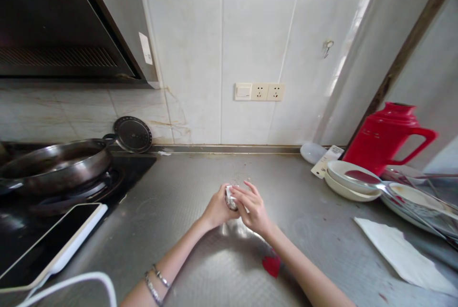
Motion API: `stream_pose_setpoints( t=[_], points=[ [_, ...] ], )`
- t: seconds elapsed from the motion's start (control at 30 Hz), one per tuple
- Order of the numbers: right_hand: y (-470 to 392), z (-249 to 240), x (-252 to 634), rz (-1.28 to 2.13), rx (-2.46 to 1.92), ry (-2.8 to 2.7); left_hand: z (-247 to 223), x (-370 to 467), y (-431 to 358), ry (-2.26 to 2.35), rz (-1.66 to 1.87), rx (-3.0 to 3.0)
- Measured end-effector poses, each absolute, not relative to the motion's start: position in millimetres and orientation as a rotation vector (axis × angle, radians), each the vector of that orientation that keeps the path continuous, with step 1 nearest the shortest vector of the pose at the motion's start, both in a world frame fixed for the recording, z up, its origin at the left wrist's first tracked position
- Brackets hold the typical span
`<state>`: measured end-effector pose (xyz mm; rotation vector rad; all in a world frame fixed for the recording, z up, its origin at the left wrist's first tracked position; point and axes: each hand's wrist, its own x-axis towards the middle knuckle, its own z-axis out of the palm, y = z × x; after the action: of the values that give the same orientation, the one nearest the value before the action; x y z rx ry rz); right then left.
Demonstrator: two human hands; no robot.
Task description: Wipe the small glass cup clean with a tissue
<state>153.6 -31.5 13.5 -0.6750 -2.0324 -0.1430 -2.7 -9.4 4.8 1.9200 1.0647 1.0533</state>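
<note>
At the middle of the metal counter my left hand (219, 206) is wrapped round a small silvery, shiny object (231, 203); its kind cannot be made out because my fingers cover much of it. My right hand (253, 209) meets it from the other side. Its fingers press a small white piece (231, 192), like tissue, against the top of the object, with some fingers raised. Under my right forearm lies a flat red piece (272, 264) on the counter.
On the left, a metal pan (60, 164) sits on the black stove (139, 168), with a phone (53, 245) and white cable (82, 278) nearer. At right stand a red thermos jug (382, 140), stacked bowls (352, 192) and a white tissue (397, 249). A tiled wall (189, 58) closes the back.
</note>
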Motion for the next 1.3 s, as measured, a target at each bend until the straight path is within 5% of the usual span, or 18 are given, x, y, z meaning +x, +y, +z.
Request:
stream_pose_setpoints(
  t=[0.6, 1.3],
  points=[
    [-29, 14, 159, -0.213, -0.567, -2.102, 5, -1, -10, 1.056, 1.053, 1.796],
    [-33, 20, 156, 0.09, -0.731, -1.749, 3, 2, -6, 0.848, 1.072, 1.451]
  ],
)
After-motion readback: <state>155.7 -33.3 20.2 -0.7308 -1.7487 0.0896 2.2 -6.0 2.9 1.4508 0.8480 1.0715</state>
